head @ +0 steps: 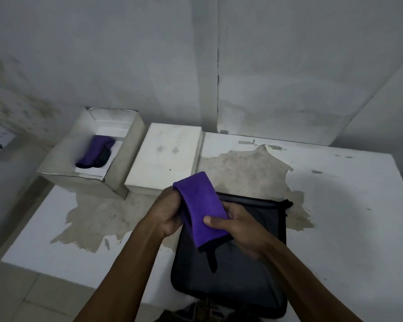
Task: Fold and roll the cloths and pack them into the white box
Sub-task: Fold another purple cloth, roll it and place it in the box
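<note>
Both hands hold a folded purple cloth (199, 205) with a black edge, lifted a little above the table. My left hand (166, 214) grips its upper left part. My right hand (240, 225) clasps its lower right part, thumb on top. A black tab hangs from the cloth's lower end. Under the hands a dark grey cloth (233, 275) with black trim lies flat on the table. The open white box (116, 168) stands at the back left, and a rolled purple cloth (97, 152) lies inside it.
The white box lid (165, 156) lies flat just right of the box. The white table (335, 205) has large patches of peeled paint. Walls close in behind and on the right. A tiled floor shows at the lower left.
</note>
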Available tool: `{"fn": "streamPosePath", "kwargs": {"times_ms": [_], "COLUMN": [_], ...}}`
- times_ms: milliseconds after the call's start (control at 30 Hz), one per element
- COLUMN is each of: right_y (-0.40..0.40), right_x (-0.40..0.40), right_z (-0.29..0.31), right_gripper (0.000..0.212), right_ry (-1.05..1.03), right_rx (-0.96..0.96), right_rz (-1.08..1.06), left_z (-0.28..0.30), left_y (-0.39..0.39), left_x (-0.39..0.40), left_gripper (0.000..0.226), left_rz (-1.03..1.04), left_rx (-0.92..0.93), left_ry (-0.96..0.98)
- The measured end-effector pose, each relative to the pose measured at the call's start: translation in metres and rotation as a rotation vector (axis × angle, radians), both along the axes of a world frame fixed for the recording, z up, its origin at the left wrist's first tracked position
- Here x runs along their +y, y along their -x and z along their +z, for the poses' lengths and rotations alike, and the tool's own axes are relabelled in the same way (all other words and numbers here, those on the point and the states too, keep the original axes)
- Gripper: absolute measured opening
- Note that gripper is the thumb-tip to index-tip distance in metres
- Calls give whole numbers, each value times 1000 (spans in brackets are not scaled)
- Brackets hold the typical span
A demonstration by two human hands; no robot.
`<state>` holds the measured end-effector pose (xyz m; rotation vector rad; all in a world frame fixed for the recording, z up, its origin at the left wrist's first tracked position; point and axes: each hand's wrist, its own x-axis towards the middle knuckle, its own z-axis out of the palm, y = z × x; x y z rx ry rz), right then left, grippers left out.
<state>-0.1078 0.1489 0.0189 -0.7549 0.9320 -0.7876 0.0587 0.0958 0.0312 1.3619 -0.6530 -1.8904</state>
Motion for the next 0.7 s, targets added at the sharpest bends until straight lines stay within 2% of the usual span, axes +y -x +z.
{"fn": "streamPosePath", "kwargs": {"times_ms": [100, 167, 233, 333, 400, 467, 600, 700], "right_y": [-7, -17, -30, -52, -75, -102, -164, -204], "right_x": [-7, -13, -22, -32, -41, -50, -74, -94], "right_z": [2, 5, 9, 17, 22, 25, 26, 30], "right_gripper": [39, 41, 44, 43, 44, 49, 67, 62], "right_ry": [6, 21, 55, 108, 136, 163, 170, 155], "right_rx": [29, 41, 59, 62, 52, 71, 109, 131], "right_rz": [63, 81, 76, 36, -6, -38, -52, -60], "left_z": [4, 9, 14, 19, 24, 28, 33, 34], "left_y": [-19, -43, -72, -112, -132, -142, -167, -197], "left_x": [-5, -10, -16, -28, -35, -41, -60, -82], "left_gripper": [37, 42, 39, 57, 59, 61, 37, 20], "left_rz": [-7, -103, -211, -238, -168, -125, -40, 70], "left_rx": [-239, -318, -192, 135, 215, 198, 29, -51], "left_ry": [148, 213, 225, 200, 200, 187, 162, 196]}}
